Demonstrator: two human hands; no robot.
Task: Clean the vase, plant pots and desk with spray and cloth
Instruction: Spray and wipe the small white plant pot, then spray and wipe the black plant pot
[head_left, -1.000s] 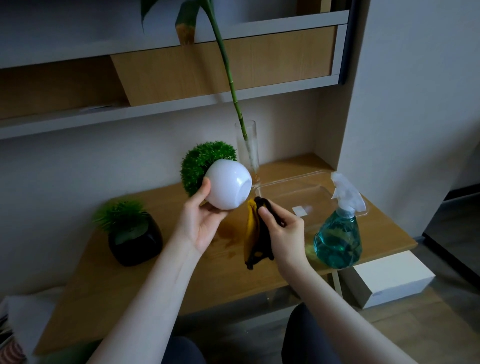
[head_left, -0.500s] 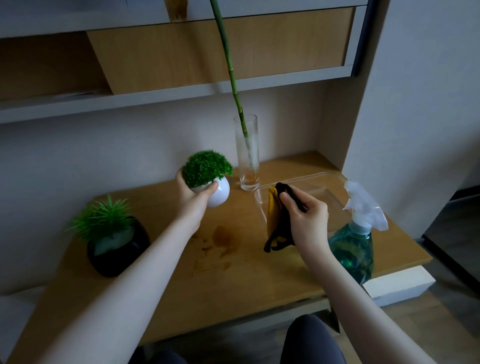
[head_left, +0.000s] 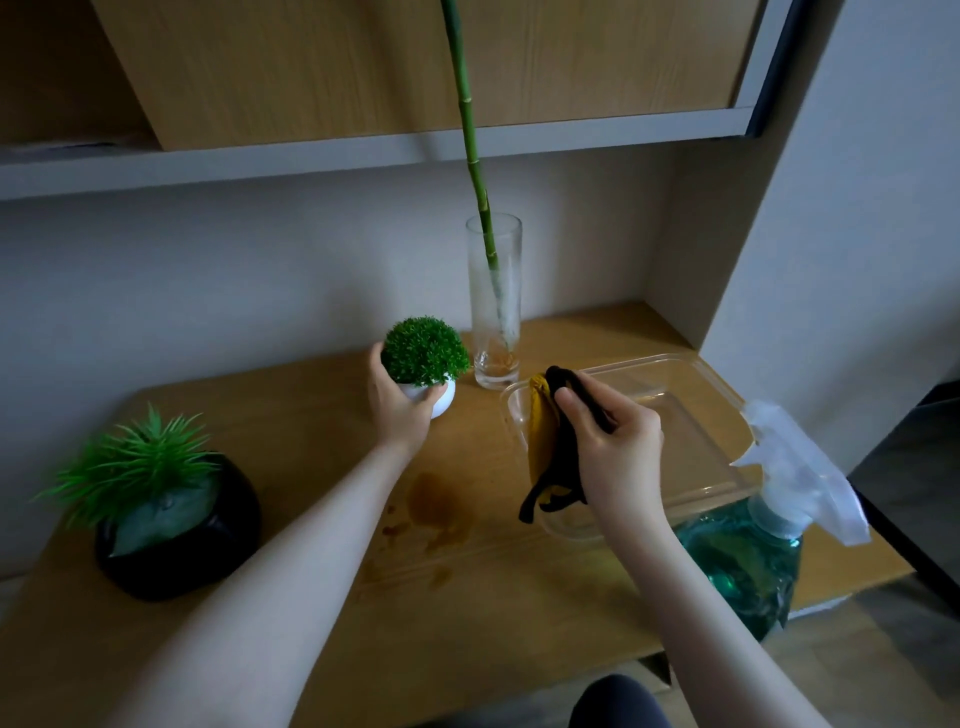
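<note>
While the left hand (head_left: 397, 410) wraps its fingers around the white pot (head_left: 439, 397), the right hand (head_left: 613, 447) pinches the cloth (head_left: 543, 441).

White pot with its round green plant (head_left: 425, 351) stands upright on the desk (head_left: 311, 597), just at 9 o'clock of the glass vase (head_left: 493, 301) holding a bamboo stalk (head_left: 475, 156). Yellow-and-black cloth hangs over the near-left edge of a clear tray (head_left: 691, 415). Spray bottle (head_left: 748, 561) sits at 4 o'clock of the tray; black pot (head_left: 176, 540) is at 8 o'clock, well apart. Brown stains (head_left: 439, 506) mark the desk between the forearms.
</note>
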